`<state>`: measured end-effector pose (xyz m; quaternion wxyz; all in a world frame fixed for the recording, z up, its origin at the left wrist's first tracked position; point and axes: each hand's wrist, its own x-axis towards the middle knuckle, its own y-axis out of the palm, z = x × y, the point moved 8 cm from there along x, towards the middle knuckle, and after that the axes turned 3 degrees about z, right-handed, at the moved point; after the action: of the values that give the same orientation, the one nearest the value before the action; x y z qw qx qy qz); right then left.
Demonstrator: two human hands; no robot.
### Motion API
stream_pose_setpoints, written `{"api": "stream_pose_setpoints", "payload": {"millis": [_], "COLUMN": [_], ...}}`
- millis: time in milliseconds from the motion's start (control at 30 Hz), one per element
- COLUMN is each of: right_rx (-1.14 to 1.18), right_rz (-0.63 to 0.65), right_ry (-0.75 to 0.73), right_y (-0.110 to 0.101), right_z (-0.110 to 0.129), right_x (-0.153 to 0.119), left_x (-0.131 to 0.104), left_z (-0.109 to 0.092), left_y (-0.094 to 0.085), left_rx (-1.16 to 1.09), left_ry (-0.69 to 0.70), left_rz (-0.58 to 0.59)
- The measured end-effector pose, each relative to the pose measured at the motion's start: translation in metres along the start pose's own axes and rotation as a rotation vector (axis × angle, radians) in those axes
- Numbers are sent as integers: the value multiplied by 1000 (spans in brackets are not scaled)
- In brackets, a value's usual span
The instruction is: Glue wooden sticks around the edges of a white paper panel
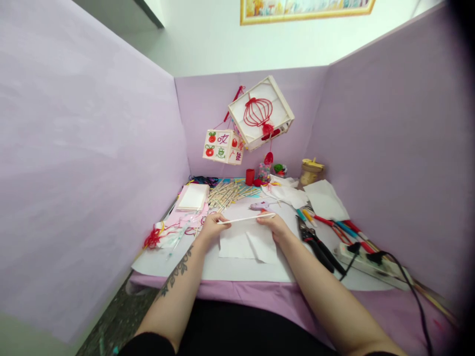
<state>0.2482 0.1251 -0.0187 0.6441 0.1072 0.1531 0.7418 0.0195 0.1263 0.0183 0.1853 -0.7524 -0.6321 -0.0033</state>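
The left hand [214,227] has its fingertips closed on the strip [246,218], a thin white length, close to its left end. For handling it well, the left pinch would best be light but firm, since so slim a piece looks likely to bend or twist if squeezed hard; what it is made of cannot be told. Between the 2 hands the strip runs nearly straight, rising a little towards the right, so an even, gentle tension seems right, and levelling the 2 grips would help in judging its line. The right hand [274,228] also has its fingers on the strip, near the other end; its exact grip is too small to tell. Matching the left hand's pressure would be sensible.

As for place, the strip spans the gap from the left fingertips to the right ones, above the paper [237,244], which lies below and between both hands. Left of the left hand is the red thread [152,238], well apart; beyond that hand, the bamboo sticks [227,194] lie in a heap, far enough to leave the strip free. Right of the right hand lie the shears [317,244], near that forearm, so a wide swing outward calls for care.
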Motion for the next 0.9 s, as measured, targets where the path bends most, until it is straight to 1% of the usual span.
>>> {"api": "stream_pose_setpoints", "payload": {"millis": [100,167,333,467,533,667,733,833,900], "right_rx": [11,22,42,44,42,28,23,29,26], "right_rz": [19,31,40,66,69,51,53,68,69], "right_ry": [12,22,39,46,48,61,57,44,40], "right_y": [-1,-3,-7,-2,0,-1,-1,1,2], "right_z": [1,1,-2,-2,-2,-3,-3,-1,1], "right_x": [-1,-1,2,0,-1,-2,-3,-4,-4], "left_x": [1,2,3,0,-1,-3,-3,-1,0], "left_z": [-2,-1,2,-2,-5,-11,-12,-9,-5], "left_y": [3,3,-3,-5,-4,0,1,2,1], "left_rx": [13,23,67,45,-8,-81,-98,-112,-96], "left_ry": [-4,-5,-11,14,28,58,78,80,62], "left_rz": [54,68,-3,-57,-43,46,72,74,45]}}
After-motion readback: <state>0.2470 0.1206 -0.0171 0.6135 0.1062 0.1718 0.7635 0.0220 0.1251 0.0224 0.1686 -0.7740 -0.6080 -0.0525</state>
